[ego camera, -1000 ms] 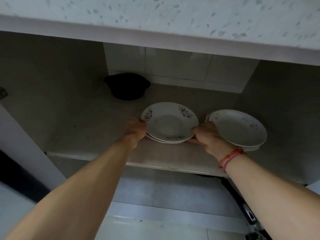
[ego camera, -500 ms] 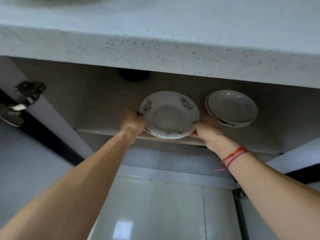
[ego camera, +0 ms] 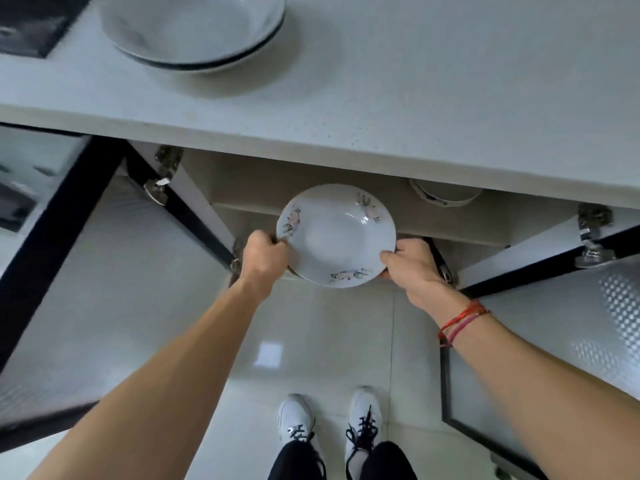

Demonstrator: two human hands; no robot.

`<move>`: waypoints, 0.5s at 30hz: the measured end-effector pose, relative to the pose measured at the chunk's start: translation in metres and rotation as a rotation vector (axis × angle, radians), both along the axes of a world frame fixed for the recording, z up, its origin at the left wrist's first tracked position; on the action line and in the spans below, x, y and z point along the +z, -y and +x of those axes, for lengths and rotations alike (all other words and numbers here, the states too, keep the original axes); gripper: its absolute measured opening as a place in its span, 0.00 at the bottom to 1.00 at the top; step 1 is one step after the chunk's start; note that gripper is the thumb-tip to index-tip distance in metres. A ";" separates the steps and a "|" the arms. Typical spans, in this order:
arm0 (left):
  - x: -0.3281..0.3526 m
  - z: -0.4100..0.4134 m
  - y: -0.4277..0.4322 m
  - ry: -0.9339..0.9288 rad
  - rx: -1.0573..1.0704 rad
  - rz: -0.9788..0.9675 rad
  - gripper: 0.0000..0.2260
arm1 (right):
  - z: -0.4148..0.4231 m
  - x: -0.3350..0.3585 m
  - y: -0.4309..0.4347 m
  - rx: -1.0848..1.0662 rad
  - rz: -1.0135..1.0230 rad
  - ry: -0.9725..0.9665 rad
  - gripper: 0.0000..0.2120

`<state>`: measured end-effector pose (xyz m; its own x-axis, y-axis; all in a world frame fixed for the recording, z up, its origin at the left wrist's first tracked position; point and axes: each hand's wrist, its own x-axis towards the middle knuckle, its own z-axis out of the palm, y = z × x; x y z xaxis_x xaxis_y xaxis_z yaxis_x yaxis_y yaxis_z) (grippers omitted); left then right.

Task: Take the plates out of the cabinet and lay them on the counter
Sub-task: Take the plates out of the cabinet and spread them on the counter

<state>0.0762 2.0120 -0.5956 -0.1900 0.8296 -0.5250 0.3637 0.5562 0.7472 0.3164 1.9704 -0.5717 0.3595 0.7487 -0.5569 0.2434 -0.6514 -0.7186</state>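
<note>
pale speckled stone table carries stacked white bowls at far left. below its front edge, at the open cabinet, left hand and right hand grip opposite rims of stacked white floral ceramic plates, level. second white stack sits inside.

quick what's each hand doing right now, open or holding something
Left hand: closed, grips the left rim of the stacked floral plates.
Right hand: closed, grips the right rim of the same plates.
</note>
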 end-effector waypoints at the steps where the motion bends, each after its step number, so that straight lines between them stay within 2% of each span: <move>1: 0.014 -0.003 0.011 0.000 0.003 -0.008 0.13 | -0.006 0.015 0.010 -0.002 -0.014 -0.013 0.09; 6: 0.089 -0.013 0.066 0.000 0.039 -0.042 0.12 | -0.025 0.071 0.055 0.036 -0.066 -0.029 0.05; 10: 0.146 -0.018 0.103 0.016 0.075 -0.057 0.08 | -0.037 0.116 0.085 0.047 -0.100 -0.057 0.05; 15: 0.204 -0.026 0.130 0.003 0.062 -0.039 0.10 | -0.043 0.168 0.109 0.070 -0.098 -0.073 0.08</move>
<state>0.0499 1.8822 -0.3920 -0.2386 0.7952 -0.5574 0.3251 0.6062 0.7258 0.2737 1.8611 -0.4039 0.2640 0.7115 -0.6513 0.2403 -0.7024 -0.6700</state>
